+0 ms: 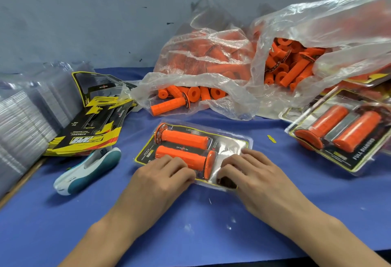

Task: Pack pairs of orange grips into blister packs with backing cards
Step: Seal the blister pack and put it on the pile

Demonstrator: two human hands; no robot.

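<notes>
Both hands press on a pack with two orange grips inside.

The blister pack [193,154] lies in the middle of the bench [190,224], its long side running left to right. The left hand [160,173] and right hand [251,171] rest their gently bent fingers flat on its near edge, pushing down and not wrapped round anything. Both hands are equally close. There is bare bench toward the front edge. A stapler [86,171] lies to the left, a finished pack [342,137] to the right, and bags of grips [211,72] behind.
</notes>
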